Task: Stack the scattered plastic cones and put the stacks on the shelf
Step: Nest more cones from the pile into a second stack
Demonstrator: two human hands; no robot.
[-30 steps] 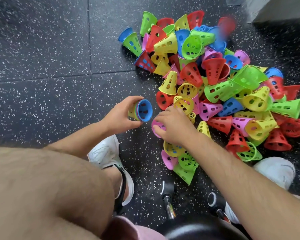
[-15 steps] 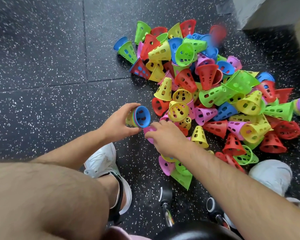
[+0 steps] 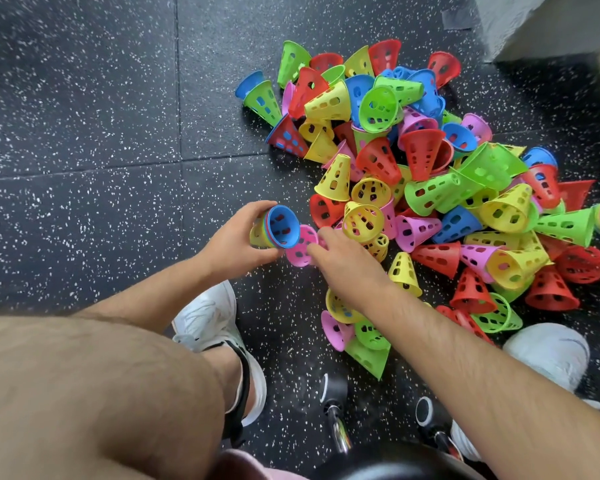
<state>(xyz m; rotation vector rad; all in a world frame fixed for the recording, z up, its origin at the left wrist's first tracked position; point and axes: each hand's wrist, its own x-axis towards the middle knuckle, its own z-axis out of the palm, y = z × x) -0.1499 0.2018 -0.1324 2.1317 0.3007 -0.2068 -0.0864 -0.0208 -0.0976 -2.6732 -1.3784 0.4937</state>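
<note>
Left of the grip and beyond it the speckled floor [image 3: 101, 209] lies open, but the heap of cones [image 3: 426, 157] crowds its right side and a white shoe [image 3: 205, 317] blocks the near side.

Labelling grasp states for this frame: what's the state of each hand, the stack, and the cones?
left hand: grips the small stack
small stack: nested, lying sideways, blue cone innermost
right hand: pinches the pink cone
pink cone: held beside the stack's mouth, not yet nested
cone pile: loose, unstacked on the floor
</note>
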